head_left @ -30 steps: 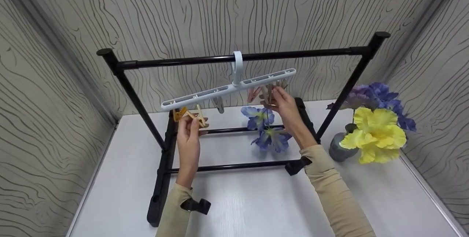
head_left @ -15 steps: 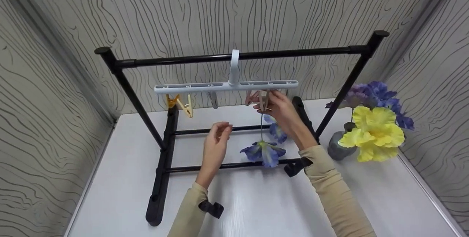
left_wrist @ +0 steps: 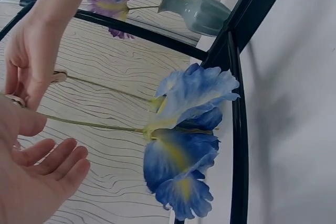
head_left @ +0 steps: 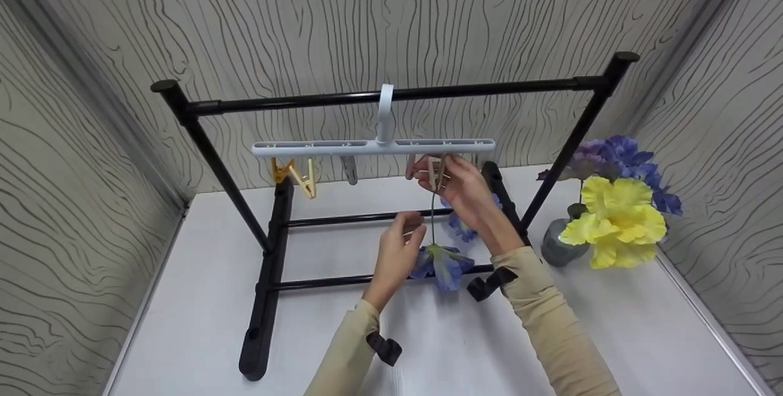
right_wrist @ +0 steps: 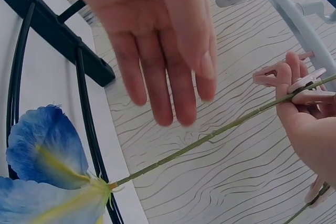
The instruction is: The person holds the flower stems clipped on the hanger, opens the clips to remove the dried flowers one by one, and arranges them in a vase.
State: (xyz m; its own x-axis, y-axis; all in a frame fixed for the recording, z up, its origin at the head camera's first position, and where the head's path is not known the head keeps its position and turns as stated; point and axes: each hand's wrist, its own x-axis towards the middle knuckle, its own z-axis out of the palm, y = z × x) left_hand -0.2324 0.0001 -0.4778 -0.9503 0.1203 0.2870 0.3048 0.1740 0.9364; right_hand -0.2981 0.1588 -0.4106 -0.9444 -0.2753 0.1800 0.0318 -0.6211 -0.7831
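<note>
A pale blue clip hanger [head_left: 318, 149] hangs level from the black rack's top bar. My right hand [head_left: 468, 191] is raised under its right half, fingers curled round a pinkish clothespin [head_left: 433, 172]. From that clothespin a blue flower [head_left: 446, 267] droops, head down, on a thin green stem [right_wrist: 210, 137]. Another blue flower [head_left: 462, 227] hangs behind, partly hidden by my right wrist. My left hand [head_left: 400, 255] is just left of the stem, fingers loosely bent and holding nothing; the right wrist view shows its fingers apart from the stem.
Orange [head_left: 281, 171] and cream clothespins [head_left: 306, 182] hang at the hanger's left, a grey one [head_left: 349, 171] near its middle. The black rack [head_left: 266, 286] stands around my hands on the white table [head_left: 202, 298]. At right, a grey vase [head_left: 560, 243] bears yellow and purple flowers.
My left hand has let go of the cream clothespin and moved right and down to the stem. The hanger has swung from tilted to level; the front blue flower hangs lower.
</note>
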